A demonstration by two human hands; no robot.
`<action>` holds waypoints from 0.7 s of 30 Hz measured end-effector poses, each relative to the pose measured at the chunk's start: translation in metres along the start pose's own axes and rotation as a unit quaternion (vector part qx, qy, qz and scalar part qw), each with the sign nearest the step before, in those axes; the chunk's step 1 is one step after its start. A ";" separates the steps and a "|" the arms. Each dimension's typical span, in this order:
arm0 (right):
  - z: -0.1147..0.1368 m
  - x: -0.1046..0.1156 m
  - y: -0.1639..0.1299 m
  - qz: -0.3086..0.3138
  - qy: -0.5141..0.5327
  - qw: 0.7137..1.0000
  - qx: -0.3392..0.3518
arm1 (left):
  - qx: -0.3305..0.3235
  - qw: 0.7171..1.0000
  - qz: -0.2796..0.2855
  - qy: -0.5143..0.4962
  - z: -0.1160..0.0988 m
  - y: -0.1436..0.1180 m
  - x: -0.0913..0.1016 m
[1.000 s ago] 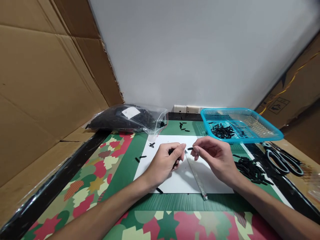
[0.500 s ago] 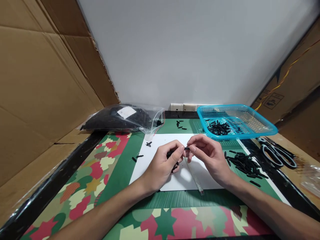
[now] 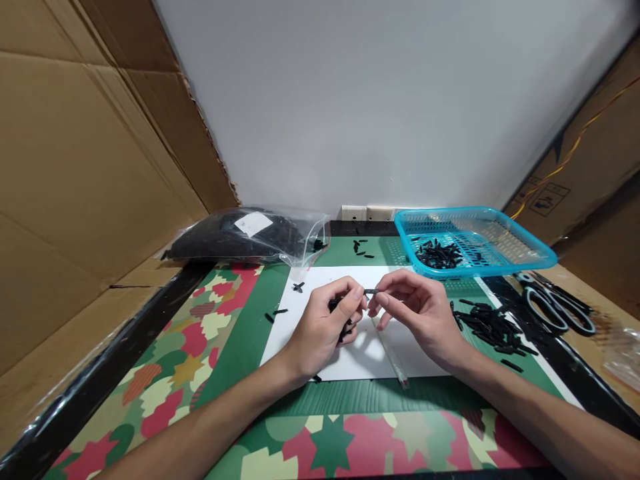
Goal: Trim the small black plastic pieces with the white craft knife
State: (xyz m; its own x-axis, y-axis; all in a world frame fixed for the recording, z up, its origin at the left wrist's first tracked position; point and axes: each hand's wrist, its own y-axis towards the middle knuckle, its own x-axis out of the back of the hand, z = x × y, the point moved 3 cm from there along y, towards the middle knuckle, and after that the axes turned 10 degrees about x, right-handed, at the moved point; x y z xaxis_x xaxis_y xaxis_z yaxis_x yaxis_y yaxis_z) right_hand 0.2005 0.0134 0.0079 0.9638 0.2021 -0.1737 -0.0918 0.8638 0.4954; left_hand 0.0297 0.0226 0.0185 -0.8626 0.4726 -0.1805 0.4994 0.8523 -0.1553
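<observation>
Left hand point(image 3: 325, 327): closed on some small black bits.
Right hand point(image 3: 420, 313): pinching one black piece point(image 3: 371, 291).
Done: a few in the blue basket point(image 3: 525, 259).
Left: the loose pile point(image 3: 487, 327) and the full bag point(image 3: 240, 237).

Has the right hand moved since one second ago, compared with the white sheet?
Yes. The right hand has moved left over the white sheet, and its fingertips now meet the left hand at a small black piece.

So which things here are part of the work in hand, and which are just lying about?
In hand: left hand and right hand pinching a small black piece over the white sheet; loose black pieces; blue basket.
Lying about: scissors; plastic bag; cardboard.
</observation>
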 end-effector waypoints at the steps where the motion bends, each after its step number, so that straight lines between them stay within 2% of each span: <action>1: 0.000 0.000 0.000 -0.003 0.000 1.000 0.000 | 0.000 1.000 0.002 -0.002 0.000 0.000 0.000; 21: 0.002 0.001 0.000 0.004 0.009 1.000 -0.009 | 0.012 1.000 0.000 -0.012 0.006 0.000 -0.001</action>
State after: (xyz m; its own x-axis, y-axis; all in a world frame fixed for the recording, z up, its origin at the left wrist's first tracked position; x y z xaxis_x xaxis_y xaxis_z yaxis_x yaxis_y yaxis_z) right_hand 0.2018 0.0130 0.0092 0.9583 0.2173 -0.1855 -0.1041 0.8702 0.4816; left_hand 0.0304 0.0208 0.0127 -0.8609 0.4663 -0.2037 0.5010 0.8466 -0.1793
